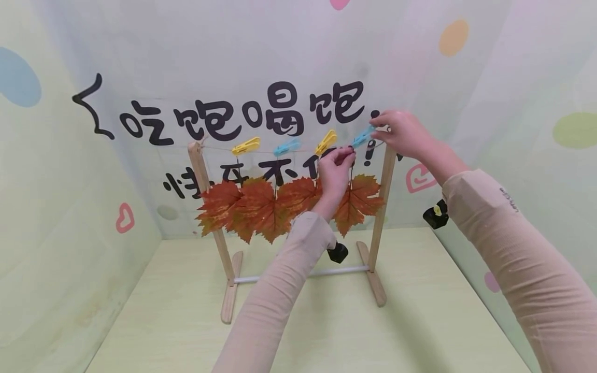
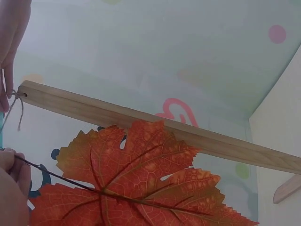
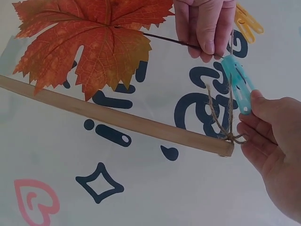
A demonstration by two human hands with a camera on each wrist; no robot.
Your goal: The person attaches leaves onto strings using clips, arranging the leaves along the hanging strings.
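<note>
My right hand (image 1: 402,133) pinches a light blue clothespin (image 3: 239,84) by its handle end, near the right end of a twine line. The clothespin's tip meets the top of a dark leaf stem (image 3: 171,40). Just below it, my left hand (image 1: 336,168) pinches that stem between thumb and fingers. From the stem hangs an orange-red maple leaf (image 2: 127,183) with greenish edges. To the left, two yellow clothespins (image 1: 246,146) and another blue clothespin (image 1: 287,147) sit on the twine, above more such leaves (image 1: 266,207).
The twine is tied to wooden posts, the right post (image 1: 383,207) standing close by my right hand. A white bar (image 1: 338,271) joins the posts low down, and wooden feet (image 1: 371,274) rest on the pale table (image 1: 326,331). Behind is a wall with black lettering (image 1: 284,109).
</note>
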